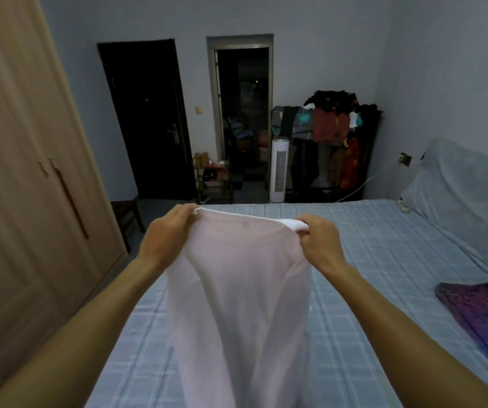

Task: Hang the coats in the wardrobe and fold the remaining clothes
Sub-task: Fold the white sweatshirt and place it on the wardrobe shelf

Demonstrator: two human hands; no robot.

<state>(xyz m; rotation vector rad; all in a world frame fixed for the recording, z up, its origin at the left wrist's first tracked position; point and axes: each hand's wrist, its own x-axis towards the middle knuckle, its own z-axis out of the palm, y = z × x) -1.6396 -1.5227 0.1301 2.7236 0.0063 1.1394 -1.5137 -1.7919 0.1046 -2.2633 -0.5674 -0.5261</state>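
Held up over blue checked bed [384, 254]: pale pink, thin, half-sheer crew-neck top [242, 290], hanging limp from shoulder seams. Left hand [166, 234] pinching one shoulder, fingers [182, 212] curled round bunched cloth. Right hand [322, 240] likewise clenched on other shoulder. Likely very light, soft, floppy, no stiffness; prone to sagging and creasing. Best gripped at shoulders as now, then laid flat on bed for folding.

A bed [384, 260] with blue checked sheet, dark closed door [148, 119], open doorway [242, 113], white tower fan [279, 172] beside the doorway, purple patterned blanket [484, 307] on the bed's right side
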